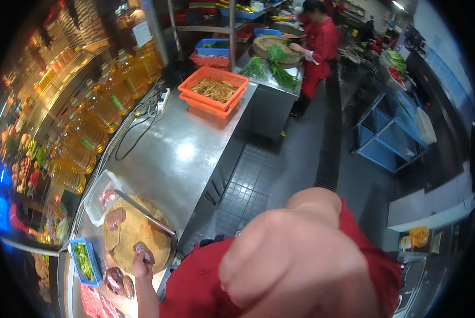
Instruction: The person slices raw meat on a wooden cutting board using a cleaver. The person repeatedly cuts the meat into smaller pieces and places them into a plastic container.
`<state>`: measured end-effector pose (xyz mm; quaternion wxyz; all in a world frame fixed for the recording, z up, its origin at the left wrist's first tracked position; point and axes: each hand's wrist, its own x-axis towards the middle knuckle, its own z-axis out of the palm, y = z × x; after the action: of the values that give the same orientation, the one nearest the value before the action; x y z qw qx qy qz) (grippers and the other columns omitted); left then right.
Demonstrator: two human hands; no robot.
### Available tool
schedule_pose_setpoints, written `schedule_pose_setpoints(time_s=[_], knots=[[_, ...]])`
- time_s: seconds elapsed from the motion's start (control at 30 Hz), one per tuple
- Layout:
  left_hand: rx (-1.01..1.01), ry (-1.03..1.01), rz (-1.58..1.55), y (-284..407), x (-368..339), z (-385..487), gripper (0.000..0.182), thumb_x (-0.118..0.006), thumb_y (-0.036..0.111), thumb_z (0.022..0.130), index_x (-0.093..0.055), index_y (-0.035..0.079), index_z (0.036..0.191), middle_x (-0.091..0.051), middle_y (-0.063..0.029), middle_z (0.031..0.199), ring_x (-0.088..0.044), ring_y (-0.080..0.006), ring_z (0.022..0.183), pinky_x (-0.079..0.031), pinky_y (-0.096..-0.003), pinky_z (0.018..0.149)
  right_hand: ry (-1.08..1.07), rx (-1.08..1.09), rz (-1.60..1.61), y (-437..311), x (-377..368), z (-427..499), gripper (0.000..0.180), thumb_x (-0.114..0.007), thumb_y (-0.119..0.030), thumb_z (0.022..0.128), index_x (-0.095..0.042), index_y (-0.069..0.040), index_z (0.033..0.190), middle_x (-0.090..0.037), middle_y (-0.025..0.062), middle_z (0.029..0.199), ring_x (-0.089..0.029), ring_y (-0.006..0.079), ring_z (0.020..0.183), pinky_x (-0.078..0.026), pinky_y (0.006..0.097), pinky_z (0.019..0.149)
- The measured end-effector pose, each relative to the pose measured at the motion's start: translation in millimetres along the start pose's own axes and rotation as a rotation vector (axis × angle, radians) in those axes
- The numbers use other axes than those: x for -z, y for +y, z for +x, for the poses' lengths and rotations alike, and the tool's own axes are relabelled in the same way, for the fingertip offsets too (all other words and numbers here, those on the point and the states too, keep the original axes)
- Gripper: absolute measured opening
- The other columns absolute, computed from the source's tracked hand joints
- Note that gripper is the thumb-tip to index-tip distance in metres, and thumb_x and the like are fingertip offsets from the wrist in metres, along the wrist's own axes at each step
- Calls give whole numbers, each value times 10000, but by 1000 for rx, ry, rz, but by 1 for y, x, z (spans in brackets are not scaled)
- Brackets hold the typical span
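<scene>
My left hand (140, 267) grips a piece of organ meat (145, 252) over the near edge of a round wooden chopping block (134, 238). Another brownish piece of organ meat (116, 219) lies on the block. A long knife (148, 214) rests across the block's right side, its tip reaching past the rim towards a clear plastic tub (93, 210) holding meat scraps. Raised close to the camera, my right hand (293, 258) looms large and blurred; its fingers are hidden. Beside my left hand sit dark whole organs (115, 280) and a slab of marbled red meat (94, 304).
A blue tray (96, 263) of chopped greens stands left of the block. Farther along the steel counter (170, 159) are stacked orange baskets (213, 108), cables (144, 109) and several oil bottles (98, 115). A co-worker (319, 43) stands at another block. A blue trolley (384, 135) is right.
</scene>
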<state>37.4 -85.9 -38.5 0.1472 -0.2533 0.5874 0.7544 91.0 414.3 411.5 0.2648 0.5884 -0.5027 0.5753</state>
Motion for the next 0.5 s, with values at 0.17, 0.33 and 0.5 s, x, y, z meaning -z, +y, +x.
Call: schedule_pose_setpoints(time_s=[0.17, 0.33, 0.5], knots=[[265, 31, 486, -15, 38, 10, 304, -655, 218, 994, -648, 67, 1257, -682, -76, 902, -633, -160, 686, -497, -278, 584, -74, -603, -89, 59, -54, -51, 395, -559, -92, 1013, -593, -42, 1404, -690, 73, 894, -672, 241, 737, -533, 359, 683], [-4, -194, 1044, -18, 84, 2, 341, -662, 340, 1003, -736, 24, 1107, -716, -105, 828, -683, -232, 771, -541, -410, 717, -227, -1250, -403, 220, -146, -168, 454, -598, -91, 972, -612, -51, 1424, -702, 146, 887, -705, 263, 818, -580, 389, 772], [-210, -122, 1155, -13, 124, -33, 477, -669, 371, 998, -681, 30, 1331, -762, -215, 1145, -733, -377, 1106, -573, -451, 967, -494, -1622, -699, 299, -213, -265, 644, -640, -363, 1044, -458, -127, 1616, -537, 266, 1521, -584, 405, 1385, -484, 466, 1148]])
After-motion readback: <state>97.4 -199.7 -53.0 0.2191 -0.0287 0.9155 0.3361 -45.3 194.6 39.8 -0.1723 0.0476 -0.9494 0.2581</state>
